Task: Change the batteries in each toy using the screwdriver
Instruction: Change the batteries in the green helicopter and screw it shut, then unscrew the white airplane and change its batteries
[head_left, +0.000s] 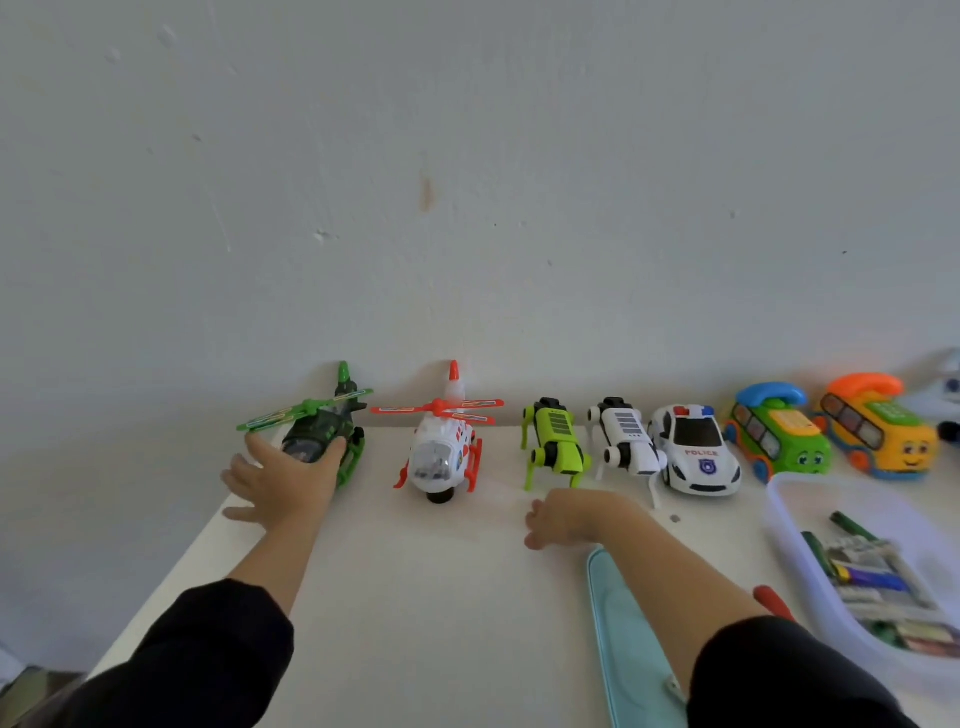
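we cannot make out the whole screwdriver (773, 600): only a red stub of it shows past our right forearm, and the rest lies hidden beneath the arm. the pale blue case (631, 644) next to that forearm is cut off by the lower edge. at the far right a white toy (943, 387) runs out of the picture, too little of it showing to name it. the batteries (878, 582) in the clear tray (779, 525) blur together, so we cannot count them.

taking the white helicopter (444, 447) as our mark, we count seven whole toys along the wall: two helicopters, two robot dogs, one police car, two phone buses. left of the white helicopter stands the green helicopter (322, 426), dark-bodied with bright green rotor and skids. right of it come the green robot dog (556, 441), the white robot dog (626, 439), the police car (693, 449), the green phone bus (779, 434) and, farthest out, the orange phone bus (878, 426). the white helicopter itself has red rotor blades, red skids and a clear nose.

our left hand (283, 480) rests on the green helicopter's nose, thumb curled round its right side, fingers spread wide. our right hand (563, 517) lies on the white table (415, 597) in front of the green robot dog, right of the white helicopter, fingers loosely curled and holding nothing. a small dark speck (675, 518) sits on the table in front of the police car.
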